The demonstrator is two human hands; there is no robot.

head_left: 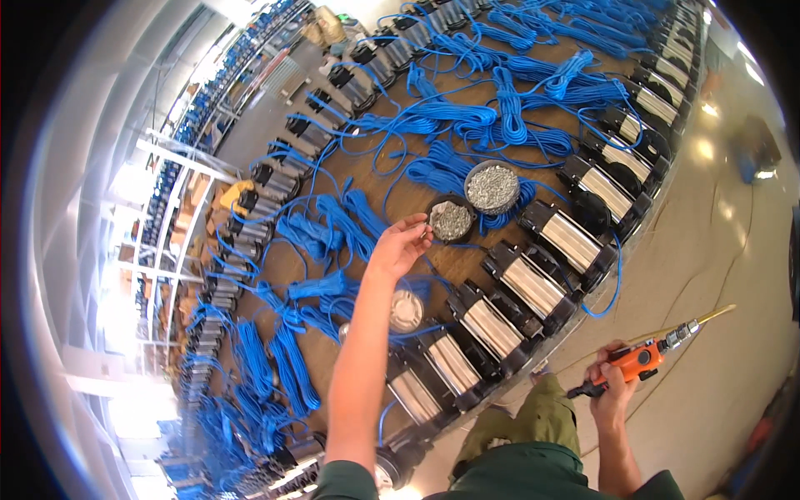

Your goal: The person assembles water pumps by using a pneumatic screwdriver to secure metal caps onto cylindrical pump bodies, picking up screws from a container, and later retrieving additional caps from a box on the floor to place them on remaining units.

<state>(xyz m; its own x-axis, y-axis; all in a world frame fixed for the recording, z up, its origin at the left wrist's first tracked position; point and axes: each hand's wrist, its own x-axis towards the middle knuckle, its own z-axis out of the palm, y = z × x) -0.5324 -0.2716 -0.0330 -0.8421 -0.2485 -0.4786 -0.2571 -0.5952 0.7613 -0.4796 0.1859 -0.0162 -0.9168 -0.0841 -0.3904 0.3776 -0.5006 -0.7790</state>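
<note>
My left hand (pixel 404 246) reaches out over the bench, its thumb and fingers pinched together. Something small may be between the fingertips, but it is too small to make out. Right beside those fingertips is a dark round bowl (pixel 451 220) of small grey metal pieces, like screws. A second, fuller bowl (pixel 492 188) of similar pieces stands just beyond it. Low at the right, off the bench, my right hand (pixel 614 375) is wrapped round an orange and black power screwdriver (pixel 638 363). Its silver fitting points right, with a yellow line at it.
Steel-bodied pumps (pixel 527 279) with black ends line the bench's near right edge. More pumps (pixel 275 179) stand along the far left edge. Bundled blue cables (pixel 450 112) cover much of the brown bench top. A round pale metal part (pixel 407 310) lies beside my left forearm.
</note>
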